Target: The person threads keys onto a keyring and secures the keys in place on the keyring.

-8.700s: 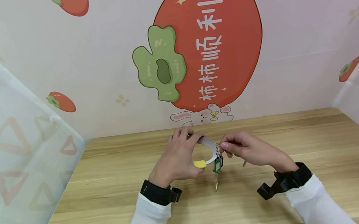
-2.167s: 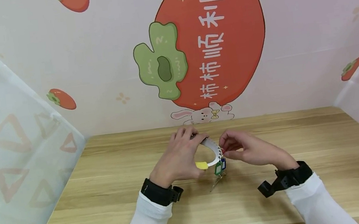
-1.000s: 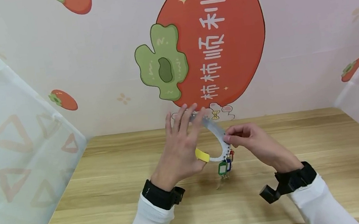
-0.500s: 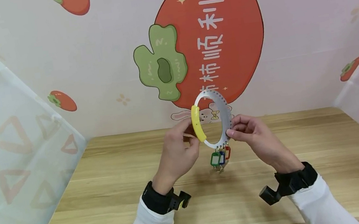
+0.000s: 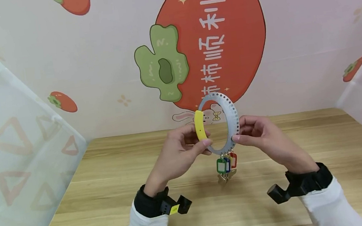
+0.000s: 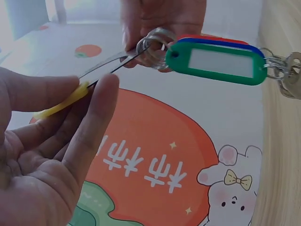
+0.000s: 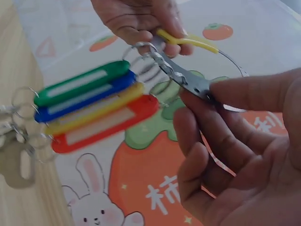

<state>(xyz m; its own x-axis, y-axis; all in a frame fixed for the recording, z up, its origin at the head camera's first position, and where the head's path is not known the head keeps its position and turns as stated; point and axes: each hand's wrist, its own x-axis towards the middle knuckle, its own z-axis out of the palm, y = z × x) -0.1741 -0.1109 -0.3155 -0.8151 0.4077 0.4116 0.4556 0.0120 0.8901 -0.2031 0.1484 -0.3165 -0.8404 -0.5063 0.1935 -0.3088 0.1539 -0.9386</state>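
Observation:
A large metal key ring [image 5: 232,118] with a row of small holes and a yellow grip [image 5: 199,125] stands upright above the table. My left hand [image 5: 179,152] pinches it at the lower end of the yellow grip, thumb in front. On the other side my right hand [image 5: 269,140] pinches the perforated metal band between thumb and fingers. From the bottom of the band hang several key tags on small split rings: a green tag [image 6: 225,65], a blue tag [image 7: 84,98], a yellow tag [image 7: 94,110] and a red tag [image 7: 108,125]. Keys [image 7: 16,160] dangle below them.
Beneath the hands lies a wood-grain table [image 5: 111,212]. A printed backdrop [image 5: 103,62] with a big red persimmon rises behind its far edge. White printed sheets stand at the left and right sides. Both wrists wear black camera straps.
The key ring has been lifted from low over the table and turned upright, tags hanging. My left hand shifted from spanning the ring to pinching its yellow grip. A red tag now shows.

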